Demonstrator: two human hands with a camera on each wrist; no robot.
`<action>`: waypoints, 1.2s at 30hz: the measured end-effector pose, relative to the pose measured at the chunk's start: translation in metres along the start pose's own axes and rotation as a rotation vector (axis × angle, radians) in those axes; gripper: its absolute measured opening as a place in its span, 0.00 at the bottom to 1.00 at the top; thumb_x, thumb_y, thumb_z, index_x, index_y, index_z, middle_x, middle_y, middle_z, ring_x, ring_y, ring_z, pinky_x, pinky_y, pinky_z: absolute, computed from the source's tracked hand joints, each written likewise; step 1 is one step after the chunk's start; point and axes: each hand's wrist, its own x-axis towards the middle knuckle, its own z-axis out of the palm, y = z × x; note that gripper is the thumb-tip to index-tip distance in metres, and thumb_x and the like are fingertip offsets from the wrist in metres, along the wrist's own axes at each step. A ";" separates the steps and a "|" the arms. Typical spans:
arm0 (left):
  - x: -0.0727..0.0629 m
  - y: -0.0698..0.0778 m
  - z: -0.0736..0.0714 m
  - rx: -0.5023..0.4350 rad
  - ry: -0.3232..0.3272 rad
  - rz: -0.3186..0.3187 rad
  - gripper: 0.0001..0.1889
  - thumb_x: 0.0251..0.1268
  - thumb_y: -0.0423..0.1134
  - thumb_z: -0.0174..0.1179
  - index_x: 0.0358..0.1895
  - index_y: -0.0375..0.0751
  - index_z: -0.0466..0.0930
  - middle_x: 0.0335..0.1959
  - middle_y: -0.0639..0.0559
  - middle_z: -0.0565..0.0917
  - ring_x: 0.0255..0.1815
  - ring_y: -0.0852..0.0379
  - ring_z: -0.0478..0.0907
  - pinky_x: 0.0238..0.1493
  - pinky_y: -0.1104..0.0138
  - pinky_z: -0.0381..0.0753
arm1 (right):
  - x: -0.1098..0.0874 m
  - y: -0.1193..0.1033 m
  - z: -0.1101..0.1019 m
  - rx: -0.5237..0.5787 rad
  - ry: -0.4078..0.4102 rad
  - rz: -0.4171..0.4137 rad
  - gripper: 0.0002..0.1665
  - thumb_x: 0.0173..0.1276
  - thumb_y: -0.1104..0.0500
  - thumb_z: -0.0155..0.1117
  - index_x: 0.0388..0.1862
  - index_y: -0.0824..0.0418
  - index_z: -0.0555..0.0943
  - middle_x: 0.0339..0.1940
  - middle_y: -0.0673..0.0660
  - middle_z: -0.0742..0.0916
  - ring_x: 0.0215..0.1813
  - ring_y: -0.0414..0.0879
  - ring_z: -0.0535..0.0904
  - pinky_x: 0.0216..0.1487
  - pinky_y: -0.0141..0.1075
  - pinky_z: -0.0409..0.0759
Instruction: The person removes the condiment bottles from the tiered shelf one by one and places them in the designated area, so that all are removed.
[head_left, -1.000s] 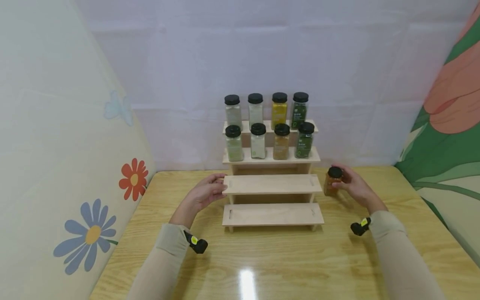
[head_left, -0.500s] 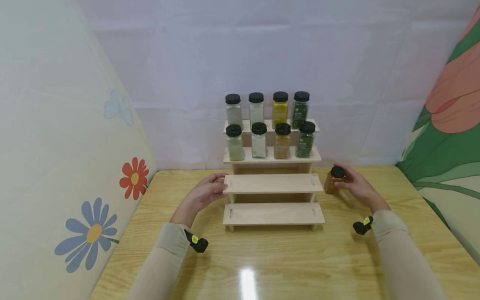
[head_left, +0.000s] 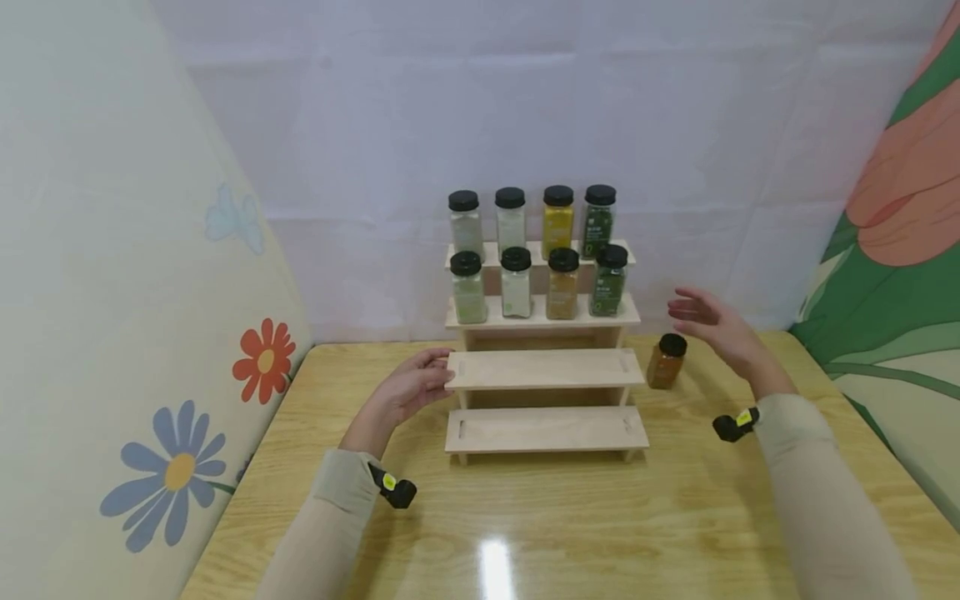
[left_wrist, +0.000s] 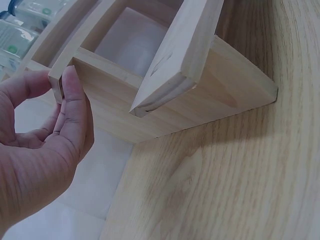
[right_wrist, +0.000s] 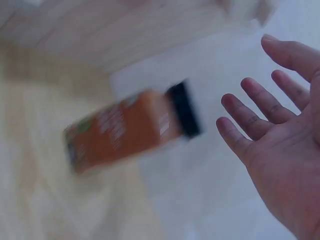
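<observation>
- Toward back edge of table [head_left: 570, 508]: wooden rack [head_left: 545, 368], left end pinched in fingers of left hand [head_left: 408, 387].
- Toward back-right corner: upright orange jar [head_left: 666, 367]; right hand [head_left: 716, 327] apart, fingers released.

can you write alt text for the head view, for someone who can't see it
A person's left hand holds the left end of a stepped rack, while their right hand hovers near an orange jar on the table. Eight other jars stand higher on the rack, in two rows of four.
</observation>
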 end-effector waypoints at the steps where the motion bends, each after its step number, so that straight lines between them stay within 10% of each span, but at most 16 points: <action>1: 0.000 0.000 0.000 0.000 -0.003 0.003 0.33 0.74 0.24 0.51 0.78 0.30 0.49 0.48 0.50 0.74 0.39 0.60 0.79 0.40 0.70 0.83 | 0.002 -0.006 0.000 0.001 0.011 -0.007 0.39 0.80 0.55 0.57 0.82 0.62 0.54 0.75 0.70 0.68 0.74 0.61 0.67 0.62 0.26 0.73; 12: -0.001 -0.001 -0.001 -0.008 -0.005 0.005 0.33 0.73 0.24 0.52 0.78 0.31 0.51 0.47 0.50 0.74 0.38 0.60 0.80 0.40 0.70 0.83 | 0.024 -0.052 0.009 0.049 0.045 -0.033 0.39 0.78 0.54 0.60 0.81 0.58 0.57 0.75 0.66 0.70 0.72 0.52 0.72 0.75 0.57 0.63; 24: -0.001 -0.001 -0.002 -0.013 -0.020 0.015 0.32 0.73 0.25 0.51 0.77 0.30 0.51 0.47 0.50 0.75 0.38 0.61 0.80 0.40 0.71 0.83 | 0.039 -0.073 0.021 0.104 0.010 -0.120 0.37 0.77 0.59 0.61 0.80 0.63 0.59 0.72 0.66 0.73 0.69 0.51 0.75 0.63 0.30 0.74; 36: -0.002 -0.002 -0.002 -0.016 -0.019 0.018 0.33 0.73 0.24 0.51 0.78 0.30 0.50 0.47 0.50 0.74 0.38 0.60 0.80 0.40 0.70 0.83 | 0.045 -0.082 0.032 0.144 -0.018 -0.141 0.37 0.77 0.62 0.60 0.80 0.64 0.58 0.71 0.68 0.71 0.65 0.46 0.73 0.68 0.35 0.73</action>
